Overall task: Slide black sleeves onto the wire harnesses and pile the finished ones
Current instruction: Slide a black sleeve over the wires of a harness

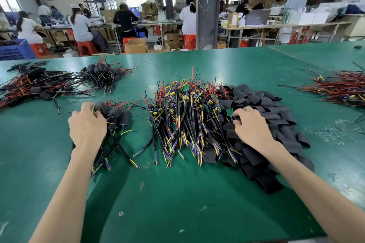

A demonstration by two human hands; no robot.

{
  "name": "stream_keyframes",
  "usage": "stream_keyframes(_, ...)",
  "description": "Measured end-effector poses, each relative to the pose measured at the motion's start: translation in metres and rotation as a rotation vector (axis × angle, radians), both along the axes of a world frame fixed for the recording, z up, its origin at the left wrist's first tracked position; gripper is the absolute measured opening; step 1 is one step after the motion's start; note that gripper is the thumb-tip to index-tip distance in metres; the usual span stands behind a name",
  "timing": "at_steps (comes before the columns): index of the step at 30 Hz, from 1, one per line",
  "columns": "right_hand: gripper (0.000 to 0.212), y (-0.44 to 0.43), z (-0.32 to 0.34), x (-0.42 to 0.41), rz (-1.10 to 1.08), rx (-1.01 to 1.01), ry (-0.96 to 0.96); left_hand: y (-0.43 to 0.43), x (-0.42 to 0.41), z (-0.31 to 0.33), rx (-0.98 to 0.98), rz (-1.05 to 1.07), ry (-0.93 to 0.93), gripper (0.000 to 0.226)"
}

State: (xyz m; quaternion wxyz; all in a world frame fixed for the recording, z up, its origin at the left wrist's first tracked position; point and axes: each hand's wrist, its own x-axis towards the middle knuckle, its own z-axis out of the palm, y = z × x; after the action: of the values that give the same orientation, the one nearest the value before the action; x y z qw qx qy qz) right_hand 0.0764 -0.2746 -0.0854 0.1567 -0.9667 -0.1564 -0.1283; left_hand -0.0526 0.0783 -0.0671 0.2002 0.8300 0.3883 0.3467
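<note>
A heap of bare wire harnesses (185, 116) with small circuit boards lies at the table's middle. To its right spreads a pile of flat black sleeves (264, 124). My right hand (250, 126) rests on that pile, its fingertips curled onto a sleeve beside a green board (229, 112). My left hand (87, 124) grips a sleeved harness (99, 107) at the top of a small stack of finished ones (116, 118), whose wire tails run toward me.
Two more piles of sleeved harnesses lie at the far left (35, 85) and back left (102, 75). Another harness heap (343, 89) sits at the right edge. The green table (177, 193) stretches in front of me. Workers sit at benches beyond.
</note>
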Motion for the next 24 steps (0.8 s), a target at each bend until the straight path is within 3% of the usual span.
stream_keyframes(6,0.028,-0.001,0.005,-0.004,-0.123,0.009,-0.009,-0.001,0.000,-0.001,-0.002,0.005,0.001,0.030)
stream_keyframes(15,0.034,-0.003,0.005,-0.002,-0.009,0.076,-0.019,-0.004,0.006,-0.006,0.136,-0.018,0.076,0.030)
stream_keyframes(20,0.035,-0.004,0.011,-0.004,-0.146,-0.005,-0.109,-0.025,0.007,0.002,0.236,-0.030,-0.072,0.047)
stream_keyframes(24,0.035,-0.008,0.013,-0.004,-0.237,-0.081,-0.037,-0.058,0.019,0.011,0.273,-0.188,-0.211,0.044)
